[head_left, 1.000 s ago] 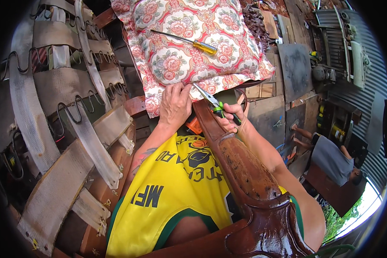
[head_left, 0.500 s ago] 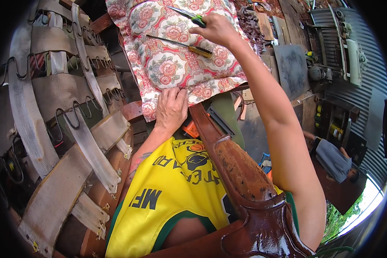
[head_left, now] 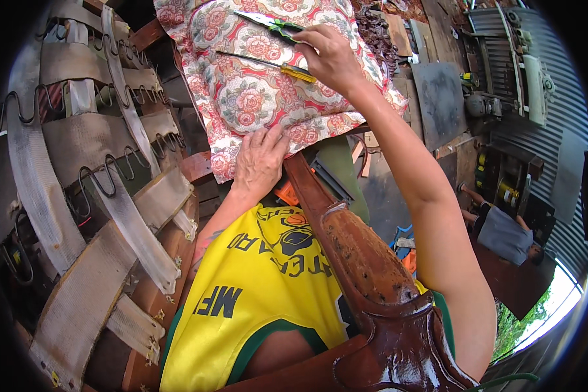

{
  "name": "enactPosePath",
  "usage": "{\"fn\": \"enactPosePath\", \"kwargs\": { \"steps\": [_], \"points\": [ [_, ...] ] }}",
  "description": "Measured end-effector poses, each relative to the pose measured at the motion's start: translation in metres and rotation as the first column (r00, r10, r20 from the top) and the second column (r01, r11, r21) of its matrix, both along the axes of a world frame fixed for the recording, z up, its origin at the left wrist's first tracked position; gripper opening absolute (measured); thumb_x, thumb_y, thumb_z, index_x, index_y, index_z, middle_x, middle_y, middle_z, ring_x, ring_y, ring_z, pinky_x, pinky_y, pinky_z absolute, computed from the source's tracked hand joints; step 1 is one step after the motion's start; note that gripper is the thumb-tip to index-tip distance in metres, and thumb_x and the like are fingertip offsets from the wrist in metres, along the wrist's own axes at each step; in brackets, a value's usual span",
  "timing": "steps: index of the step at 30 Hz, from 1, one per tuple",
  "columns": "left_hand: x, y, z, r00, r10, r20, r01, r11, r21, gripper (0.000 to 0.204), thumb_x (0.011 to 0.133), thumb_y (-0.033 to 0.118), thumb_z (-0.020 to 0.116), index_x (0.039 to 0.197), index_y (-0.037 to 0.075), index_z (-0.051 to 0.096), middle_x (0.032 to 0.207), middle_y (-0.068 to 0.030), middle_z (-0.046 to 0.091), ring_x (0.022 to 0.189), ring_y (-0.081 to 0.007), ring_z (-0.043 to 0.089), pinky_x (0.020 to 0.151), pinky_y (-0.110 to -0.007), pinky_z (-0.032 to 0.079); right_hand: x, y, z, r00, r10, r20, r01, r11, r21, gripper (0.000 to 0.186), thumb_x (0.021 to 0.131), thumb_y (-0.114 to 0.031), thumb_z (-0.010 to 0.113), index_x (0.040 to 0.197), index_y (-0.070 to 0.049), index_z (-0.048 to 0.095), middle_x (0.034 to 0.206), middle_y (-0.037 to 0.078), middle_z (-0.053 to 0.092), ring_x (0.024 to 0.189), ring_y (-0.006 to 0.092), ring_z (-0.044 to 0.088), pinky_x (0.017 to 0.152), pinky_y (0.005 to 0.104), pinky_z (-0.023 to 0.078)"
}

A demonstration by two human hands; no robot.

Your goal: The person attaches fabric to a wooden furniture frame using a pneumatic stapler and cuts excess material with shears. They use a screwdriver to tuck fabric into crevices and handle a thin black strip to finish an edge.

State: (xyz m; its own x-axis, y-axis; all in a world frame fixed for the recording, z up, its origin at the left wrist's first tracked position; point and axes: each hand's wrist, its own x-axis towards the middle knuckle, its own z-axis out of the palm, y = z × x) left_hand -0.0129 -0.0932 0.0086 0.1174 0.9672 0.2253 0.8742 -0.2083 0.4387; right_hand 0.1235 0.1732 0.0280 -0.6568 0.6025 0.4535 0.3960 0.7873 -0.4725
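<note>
A cushion (head_left: pixel 245 104) in red and cream floral fabric lies in front of me at the top. My left hand (head_left: pixel 260 157) grips its near edge, fingers over the fabric and thumb hidden. Above the cushion, my right hand (head_left: pixel 330 57) has its fingers closed at the handle end of pliers (head_left: pixel 277 26) with green and black grips, jaws pointing to the far left. Just below the pliers a screwdriver (head_left: pixel 297 73) with a yellow handle rests on the cushion, its long shaft pointing left.
A brown carved wooden frame (head_left: pixel 366 255) crosses in front of my body. To the left stands a frame with worn webbing straps (head_left: pixel 91 137) and bent wire springs (head_left: pixel 101 179). An orange tool (head_left: pixel 287 194) lies under the cushion's edge. Another person (head_left: pixel 503 232) is at the far right.
My right hand has shifted slightly nearer, and its fingers now hold the pliers further back on the handles. The cushion and screwdriver appear slightly further left. My left hand stays at the cushion's edge.
</note>
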Motion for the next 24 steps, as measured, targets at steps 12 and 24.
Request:
{"fn": "enactPosePath", "kwargs": {
  "steps": [12,24],
  "points": [
    [0.007,-0.002,-0.007,0.999,0.021,0.025,-0.018,0.995,-0.099,0.055,0.091,0.003,0.065,0.146,0.007,0.063,0.132,-0.0099,0.064,0.123,-0.0315,0.061,0.105,-0.044,0.05,0.08,-0.154,-0.018,0.965,0.18,0.19,-0.125,0.955,-0.268,0.032,0.092,-0.003,0.074,0.124,-0.004,0.076,0.122,0.012,0.073,0.118,0.0347,0.067,0.103,0.0474,0.055],
    [0.012,0.0,0.003,0.993,0.078,0.085,-0.058,0.974,-0.217,0.055,0.092,0.002,0.065,0.146,0.008,0.066,0.131,-0.0105,0.063,0.123,-0.034,0.059,0.104,-0.047,0.049,0.066,-0.166,-0.027,0.957,0.06,0.285,0.015,0.967,-0.254,0.036,0.096,-0.012,0.069,0.131,-0.008,0.073,0.128,0.009,0.071,0.123,0.0338,0.063,0.104,0.0487,0.05]
  ]
}}
